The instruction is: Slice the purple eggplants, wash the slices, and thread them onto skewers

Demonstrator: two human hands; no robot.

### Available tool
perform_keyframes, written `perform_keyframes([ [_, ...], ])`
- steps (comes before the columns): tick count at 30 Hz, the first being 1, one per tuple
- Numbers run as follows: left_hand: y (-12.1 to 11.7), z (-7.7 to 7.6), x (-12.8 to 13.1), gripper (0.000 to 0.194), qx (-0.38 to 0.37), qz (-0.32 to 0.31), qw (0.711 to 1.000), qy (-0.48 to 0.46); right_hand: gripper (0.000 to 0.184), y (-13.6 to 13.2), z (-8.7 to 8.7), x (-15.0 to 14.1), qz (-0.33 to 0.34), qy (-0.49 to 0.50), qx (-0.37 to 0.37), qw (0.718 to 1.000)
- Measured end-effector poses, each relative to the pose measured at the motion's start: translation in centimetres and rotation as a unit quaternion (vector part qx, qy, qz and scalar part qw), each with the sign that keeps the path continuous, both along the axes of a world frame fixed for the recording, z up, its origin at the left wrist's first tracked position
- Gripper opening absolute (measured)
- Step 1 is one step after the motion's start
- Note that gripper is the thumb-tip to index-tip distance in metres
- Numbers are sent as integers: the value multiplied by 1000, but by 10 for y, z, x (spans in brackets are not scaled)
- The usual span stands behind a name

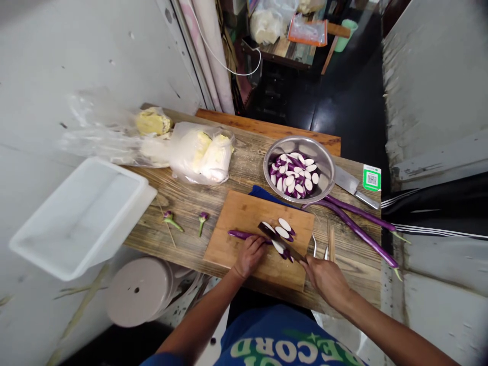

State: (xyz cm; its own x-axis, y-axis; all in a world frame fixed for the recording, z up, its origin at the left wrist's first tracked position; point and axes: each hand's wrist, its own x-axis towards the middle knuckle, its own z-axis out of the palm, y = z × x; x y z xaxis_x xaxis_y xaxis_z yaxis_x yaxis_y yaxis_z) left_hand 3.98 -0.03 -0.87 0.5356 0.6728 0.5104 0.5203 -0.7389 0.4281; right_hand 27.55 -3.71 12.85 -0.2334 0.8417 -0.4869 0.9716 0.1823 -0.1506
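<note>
On a wooden cutting board (224, 251) lies a slim purple eggplant (238, 234), partly covered by my left hand (250, 255), whose fingers press down on it. My right hand (326, 279) grips the handle of a kitchen knife (284, 244); the dark blade slants across the eggplant's right end. Several oval slices (282, 232) with white flesh and purple skin rest around the blade. Behind the board, a metal bowl (328, 170) holds many similar eggplant pieces. Two long whole eggplants (354, 226) stretch over the table's right edge. Two cut-off eggplant stems (203, 218) sit left of the board.
A cleaver (346, 180) lies right of the bowl, and a blue cloth (263, 193) shows behind the board. Plastic bags of vegetables (202, 152) stand at the back left. White plastic tubs (80, 213) are at the left edge, above a round stool (139, 292). A person's dark trouser leg (438, 203) is at right.
</note>
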Motion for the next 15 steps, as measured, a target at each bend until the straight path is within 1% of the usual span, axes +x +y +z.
perform_keyframes([
  [3, -2, -7, 1, 19, -9, 21, 999, 27, 21, 0, -3, 6, -12, -7, 46, 999],
  [6, -2, -8, 2, 26, -12, 34, 997, 65, 23, 0, -6, 13, -36, 0, 82, 996],
  [9, 0, -2, 5, 35, -6, 35, 994, 103, 26, -1, -8, 17, -50, 16, 107, 993],
  [12, 4, 8, 9, 39, -15, 39, 989, 139, 33, -7, -9, 23, -61, 52, 135, 988],
  [15, 13, 16, 5, 39, -27, 48, 985, 165, 38, -18, -8, 32, -56, 109, 127, 984],
])
